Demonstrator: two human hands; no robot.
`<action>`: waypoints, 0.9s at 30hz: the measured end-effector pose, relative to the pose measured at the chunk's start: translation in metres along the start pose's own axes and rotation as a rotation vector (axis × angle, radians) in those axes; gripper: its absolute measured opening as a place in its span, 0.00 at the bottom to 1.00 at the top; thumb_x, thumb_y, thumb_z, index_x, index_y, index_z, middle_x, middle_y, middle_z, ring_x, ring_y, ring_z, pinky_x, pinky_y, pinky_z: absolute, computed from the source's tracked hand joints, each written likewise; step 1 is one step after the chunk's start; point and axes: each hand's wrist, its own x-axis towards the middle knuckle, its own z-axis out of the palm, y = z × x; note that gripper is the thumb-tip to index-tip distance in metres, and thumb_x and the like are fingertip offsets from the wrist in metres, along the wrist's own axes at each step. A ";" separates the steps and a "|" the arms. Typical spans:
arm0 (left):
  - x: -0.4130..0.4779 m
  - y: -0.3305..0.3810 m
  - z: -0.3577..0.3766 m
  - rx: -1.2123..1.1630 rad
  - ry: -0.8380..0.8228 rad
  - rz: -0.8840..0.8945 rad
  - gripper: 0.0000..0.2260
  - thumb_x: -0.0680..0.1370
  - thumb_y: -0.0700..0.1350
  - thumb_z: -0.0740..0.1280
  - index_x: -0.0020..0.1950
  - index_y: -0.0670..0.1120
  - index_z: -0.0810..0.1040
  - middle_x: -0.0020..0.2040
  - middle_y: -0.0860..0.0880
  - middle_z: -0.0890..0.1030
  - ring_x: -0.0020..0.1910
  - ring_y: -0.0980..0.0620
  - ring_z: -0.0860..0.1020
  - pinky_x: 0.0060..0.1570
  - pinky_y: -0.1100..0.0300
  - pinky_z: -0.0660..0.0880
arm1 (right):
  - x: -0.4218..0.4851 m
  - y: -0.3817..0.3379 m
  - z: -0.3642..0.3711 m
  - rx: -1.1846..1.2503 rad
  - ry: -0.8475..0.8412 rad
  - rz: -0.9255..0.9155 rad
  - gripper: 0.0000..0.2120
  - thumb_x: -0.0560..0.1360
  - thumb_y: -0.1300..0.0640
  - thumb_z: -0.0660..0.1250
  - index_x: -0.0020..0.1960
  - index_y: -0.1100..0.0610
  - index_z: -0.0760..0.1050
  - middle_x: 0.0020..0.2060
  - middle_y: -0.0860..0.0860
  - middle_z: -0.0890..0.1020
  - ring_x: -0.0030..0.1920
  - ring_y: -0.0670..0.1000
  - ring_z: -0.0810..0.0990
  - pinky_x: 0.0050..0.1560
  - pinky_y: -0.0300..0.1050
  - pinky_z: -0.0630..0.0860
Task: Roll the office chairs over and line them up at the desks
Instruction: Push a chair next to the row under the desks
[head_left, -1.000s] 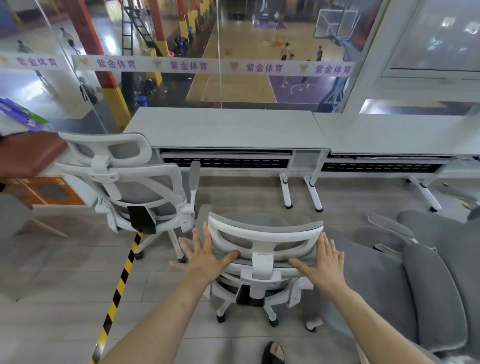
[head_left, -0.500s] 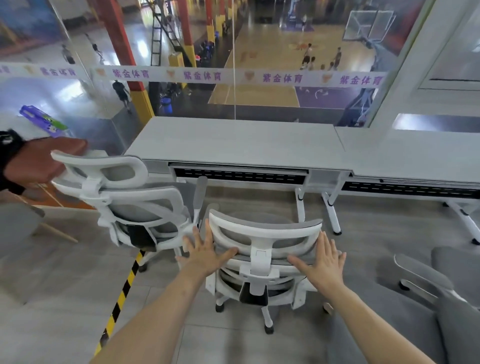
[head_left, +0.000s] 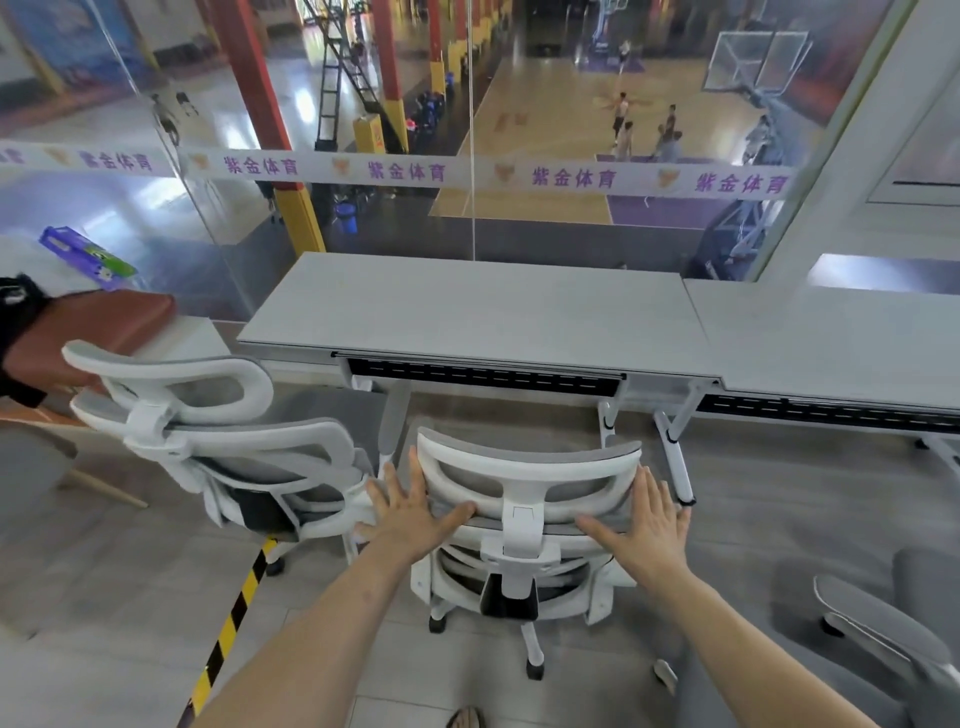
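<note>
Near the surface (head_left: 467, 312) by the glass (head_left: 545, 228), the chair (head_left: 524, 467) is pressed by the flat, spread left hand (head_left: 410, 512) and right hand (head_left: 644, 525) and could be knocked into the next chair (head_left: 218, 415) if pushed crooked.

The middle office chair (head_left: 524, 525), white-framed with a grey mesh back and headrest, stood upright on its castors with its back to the viewer, facing 12 o'clock toward the long grey tabletop (head_left: 467, 306). A matching second chair (head_left: 249, 441) stood just beside it at 9 o'clock, angled slightly toward 1 o'clock, while a grey padded chair (head_left: 878, 623) showed only partly at 4 o'clock. A second grey tabletop (head_left: 831, 338) butted against the first at 2 o'clock, both on white legs.
</note>
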 end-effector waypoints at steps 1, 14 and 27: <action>0.006 0.003 -0.003 -0.006 0.001 0.006 0.58 0.65 0.84 0.60 0.75 0.64 0.21 0.81 0.49 0.26 0.80 0.39 0.28 0.73 0.22 0.44 | 0.008 -0.001 -0.001 0.000 0.002 0.002 0.65 0.59 0.10 0.48 0.83 0.48 0.35 0.83 0.47 0.41 0.82 0.52 0.39 0.79 0.64 0.36; 0.071 0.036 -0.030 -0.056 0.041 0.035 0.56 0.68 0.82 0.60 0.76 0.65 0.22 0.82 0.47 0.29 0.80 0.39 0.27 0.73 0.22 0.43 | 0.096 -0.015 -0.007 0.010 0.010 0.004 0.61 0.64 0.16 0.58 0.83 0.48 0.38 0.83 0.48 0.47 0.82 0.52 0.42 0.79 0.66 0.38; 0.094 0.050 -0.038 -0.013 0.069 0.012 0.55 0.69 0.82 0.59 0.77 0.63 0.23 0.83 0.46 0.31 0.81 0.38 0.30 0.74 0.25 0.45 | 0.123 -0.019 -0.008 0.041 0.028 -0.007 0.66 0.58 0.11 0.51 0.83 0.48 0.40 0.83 0.47 0.48 0.83 0.53 0.42 0.79 0.66 0.37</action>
